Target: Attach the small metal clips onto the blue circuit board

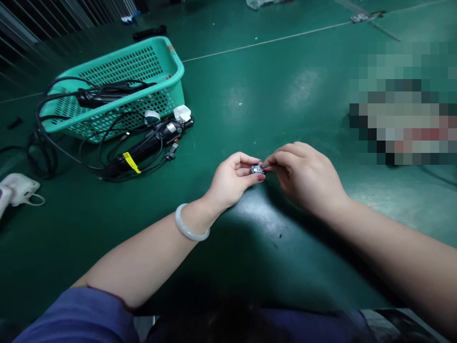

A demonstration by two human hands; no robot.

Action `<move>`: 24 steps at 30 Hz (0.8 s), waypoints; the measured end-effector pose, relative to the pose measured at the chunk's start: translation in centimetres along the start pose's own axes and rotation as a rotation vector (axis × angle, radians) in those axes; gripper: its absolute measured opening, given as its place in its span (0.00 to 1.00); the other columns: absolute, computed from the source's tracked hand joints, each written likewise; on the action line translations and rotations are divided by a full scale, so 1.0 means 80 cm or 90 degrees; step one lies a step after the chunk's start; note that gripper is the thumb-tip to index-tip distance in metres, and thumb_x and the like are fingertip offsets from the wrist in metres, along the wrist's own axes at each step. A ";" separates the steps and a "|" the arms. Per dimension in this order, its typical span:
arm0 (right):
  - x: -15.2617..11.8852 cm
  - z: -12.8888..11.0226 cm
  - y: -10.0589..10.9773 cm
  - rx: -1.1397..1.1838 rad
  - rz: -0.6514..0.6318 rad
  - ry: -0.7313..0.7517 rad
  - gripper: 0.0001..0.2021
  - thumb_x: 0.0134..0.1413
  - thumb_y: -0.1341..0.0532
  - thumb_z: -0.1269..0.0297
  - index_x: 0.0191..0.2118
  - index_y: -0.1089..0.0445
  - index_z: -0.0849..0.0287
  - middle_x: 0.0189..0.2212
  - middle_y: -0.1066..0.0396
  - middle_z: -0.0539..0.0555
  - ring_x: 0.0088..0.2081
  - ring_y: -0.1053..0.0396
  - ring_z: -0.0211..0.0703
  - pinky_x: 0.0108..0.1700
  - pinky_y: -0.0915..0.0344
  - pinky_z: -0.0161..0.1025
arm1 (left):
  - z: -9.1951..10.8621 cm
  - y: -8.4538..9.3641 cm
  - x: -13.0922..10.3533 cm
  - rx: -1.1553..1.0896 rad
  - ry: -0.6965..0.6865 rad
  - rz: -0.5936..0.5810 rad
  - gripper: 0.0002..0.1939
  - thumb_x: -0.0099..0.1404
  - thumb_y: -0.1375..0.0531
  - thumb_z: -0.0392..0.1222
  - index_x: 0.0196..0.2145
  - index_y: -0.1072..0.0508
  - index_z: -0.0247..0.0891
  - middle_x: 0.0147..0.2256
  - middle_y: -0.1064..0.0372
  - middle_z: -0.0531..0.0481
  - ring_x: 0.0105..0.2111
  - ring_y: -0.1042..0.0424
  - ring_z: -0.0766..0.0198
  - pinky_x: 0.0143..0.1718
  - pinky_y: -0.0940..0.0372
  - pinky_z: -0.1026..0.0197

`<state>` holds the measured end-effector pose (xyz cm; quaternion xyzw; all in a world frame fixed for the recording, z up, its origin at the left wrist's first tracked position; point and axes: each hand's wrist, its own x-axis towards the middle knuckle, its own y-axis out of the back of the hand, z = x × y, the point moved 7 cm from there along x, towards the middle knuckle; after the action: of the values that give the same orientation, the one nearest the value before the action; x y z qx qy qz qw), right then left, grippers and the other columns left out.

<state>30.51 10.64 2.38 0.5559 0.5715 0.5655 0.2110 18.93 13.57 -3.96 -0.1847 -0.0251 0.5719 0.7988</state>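
Between the thumb and fingers of my left hand (pixel 230 180) is a small blue circuit board (pixel 257 169) with pale parts on its face, held above the green table. My right hand (pixel 303 174) meets it from the right, thumb and fingertips pinched together at the board's right edge. Whether those fingertips grip the board itself or some tiny part is too small to see. A pale bangle (pixel 183 227) circles my left wrist.
A turquoise plastic basket (pixel 174 71) with black cabled tools stands at the back left. In front of it lies a black corded tool (pixel 150 145) with a yellow tag. White devices (pixel 21 188) sit at the far left. A pixelated patch hides something at the right.
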 end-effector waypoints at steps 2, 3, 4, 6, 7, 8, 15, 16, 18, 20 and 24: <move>0.000 -0.001 0.003 0.004 0.001 -0.004 0.13 0.60 0.47 0.68 0.35 0.24 0.59 0.34 0.26 0.59 0.36 0.32 0.48 0.39 0.35 0.44 | 0.000 0.001 0.000 -0.007 0.002 0.005 0.17 0.44 0.30 0.28 0.31 0.30 0.35 0.31 0.26 0.52 0.35 0.26 0.67 0.49 0.35 0.55; 0.000 -0.001 0.005 0.008 0.006 -0.005 0.13 0.60 0.47 0.67 0.36 0.24 0.59 0.34 0.25 0.59 0.35 0.32 0.48 0.39 0.35 0.45 | 0.001 0.001 0.000 -0.011 0.002 0.009 0.17 0.44 0.31 0.28 0.31 0.30 0.34 0.31 0.26 0.53 0.35 0.26 0.68 0.48 0.35 0.56; -0.001 -0.001 0.007 0.012 0.016 -0.005 0.13 0.61 0.46 0.66 0.36 0.24 0.58 0.34 0.25 0.58 0.35 0.32 0.48 0.39 0.34 0.45 | 0.002 0.002 0.000 -0.016 0.000 0.013 0.16 0.45 0.31 0.27 0.32 0.30 0.34 0.31 0.26 0.52 0.34 0.26 0.68 0.48 0.35 0.57; -0.001 0.001 0.011 0.018 0.053 0.002 0.12 0.61 0.45 0.64 0.38 0.24 0.58 0.36 0.25 0.58 0.36 0.32 0.48 0.40 0.35 0.46 | 0.004 0.004 0.001 -0.035 -0.009 0.022 0.14 0.48 0.32 0.27 0.33 0.29 0.33 0.31 0.26 0.52 0.34 0.26 0.70 0.48 0.34 0.59; -0.002 0.003 0.013 0.020 0.076 0.005 0.12 0.60 0.45 0.63 0.39 0.24 0.57 0.38 0.25 0.58 0.37 0.32 0.48 0.41 0.35 0.46 | 0.006 0.006 0.001 -0.051 -0.012 0.028 0.13 0.49 0.33 0.27 0.33 0.29 0.33 0.31 0.26 0.52 0.34 0.26 0.70 0.48 0.34 0.60; -0.002 0.005 0.014 0.021 0.099 0.008 0.11 0.60 0.44 0.63 0.39 0.24 0.57 0.41 0.25 0.57 0.40 0.32 0.49 0.43 0.35 0.47 | 0.006 0.008 0.001 -0.071 -0.012 0.037 0.13 0.50 0.34 0.27 0.34 0.29 0.33 0.31 0.26 0.52 0.34 0.25 0.70 0.48 0.34 0.61; 0.001 0.031 -0.015 0.068 0.023 -0.033 0.12 0.61 0.45 0.66 0.32 0.24 0.58 0.33 0.22 0.55 0.41 0.31 0.49 0.46 0.39 0.49 | 0.012 0.031 -0.008 -0.231 0.014 0.147 0.09 0.57 0.40 0.25 0.36 0.28 0.34 0.33 0.26 0.53 0.39 0.23 0.68 0.48 0.33 0.65; 0.002 0.033 -0.018 0.074 0.006 -0.045 0.13 0.60 0.45 0.66 0.30 0.24 0.58 0.32 0.23 0.55 0.40 0.31 0.49 0.46 0.40 0.49 | 0.014 0.036 -0.011 -0.243 0.014 0.165 0.09 0.57 0.40 0.25 0.36 0.28 0.33 0.33 0.27 0.53 0.40 0.23 0.67 0.49 0.32 0.65; 0.002 0.036 -0.025 0.083 -0.032 -0.064 0.13 0.60 0.44 0.65 0.28 0.25 0.58 0.31 0.23 0.55 0.40 0.31 0.49 0.48 0.41 0.50 | 0.018 0.049 -0.023 -0.250 0.012 0.202 0.09 0.58 0.40 0.25 0.35 0.27 0.33 0.34 0.27 0.53 0.40 0.23 0.67 0.48 0.31 0.66; 0.001 0.038 -0.031 0.098 -0.064 -0.080 0.13 0.59 0.43 0.65 0.27 0.25 0.59 0.30 0.24 0.55 0.40 0.31 0.48 0.50 0.43 0.51 | 0.021 0.065 -0.040 -0.242 0.018 0.246 0.08 0.59 0.41 0.26 0.35 0.26 0.33 0.34 0.26 0.51 0.40 0.23 0.67 0.46 0.30 0.68; 0.000 0.037 -0.037 0.140 -0.098 -0.063 0.13 0.61 0.44 0.65 0.28 0.25 0.58 0.31 0.24 0.53 0.40 0.30 0.45 0.51 0.44 0.49 | 0.030 0.114 -0.090 -0.203 0.023 0.379 0.10 0.60 0.44 0.24 0.36 0.25 0.32 0.35 0.25 0.49 0.37 0.23 0.69 0.41 0.29 0.71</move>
<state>31.87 12.62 -1.05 0.5573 0.6599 0.4536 0.2193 7.57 10.12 -3.49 -0.3170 -0.0449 0.7655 0.5580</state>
